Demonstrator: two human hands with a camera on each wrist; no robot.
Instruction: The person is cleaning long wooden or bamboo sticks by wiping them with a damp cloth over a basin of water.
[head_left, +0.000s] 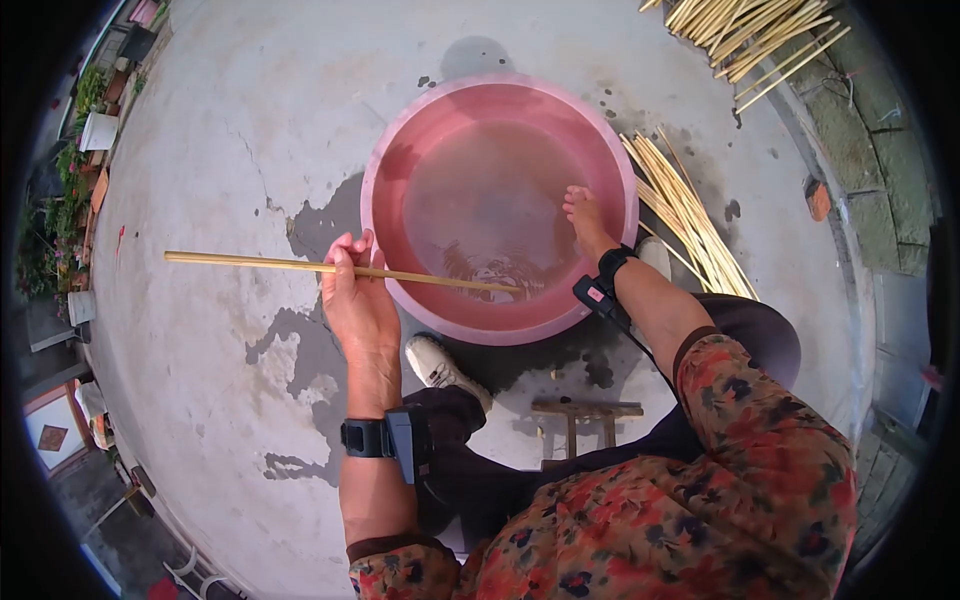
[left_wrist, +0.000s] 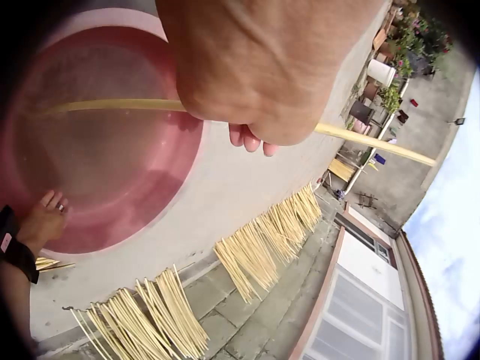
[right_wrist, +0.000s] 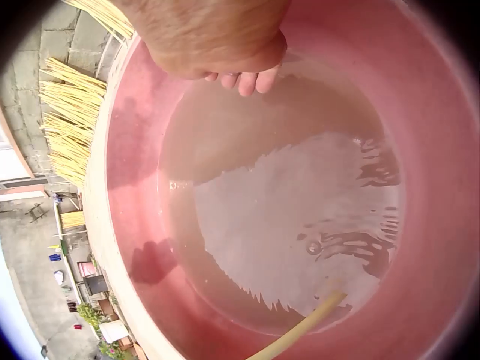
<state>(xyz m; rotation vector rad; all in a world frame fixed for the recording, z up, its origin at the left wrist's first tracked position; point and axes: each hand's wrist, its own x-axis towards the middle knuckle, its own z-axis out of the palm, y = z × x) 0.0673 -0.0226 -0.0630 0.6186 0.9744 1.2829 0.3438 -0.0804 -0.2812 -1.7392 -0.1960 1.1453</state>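
Across the near left rim of a pink basin [head_left: 500, 84], my left hand [head_left: 362, 308] grips a long, thin, pale stick [head_left: 250, 262] between thumb and fingers. One end points out left over the concrete. The other end [right_wrist: 330, 301] reaches down to the murky water [head_left: 490, 185], where ripples show. On the basin's right side, my right hand [head_left: 588, 214] hovers inside the rim with loosely bent fingers and nothing in them. In the right wrist view its fingertips [right_wrist: 247, 82] show above the water.
Pale sticks [head_left: 695, 215] lie in a pile right of the basin, and more [head_left: 745, 35] lie spread at the upper right. A small wooden stool [head_left: 590, 408] stands near my legs, beside a white shoe [head_left: 440, 368]. Potted plants [head_left: 75, 165] line the far left.
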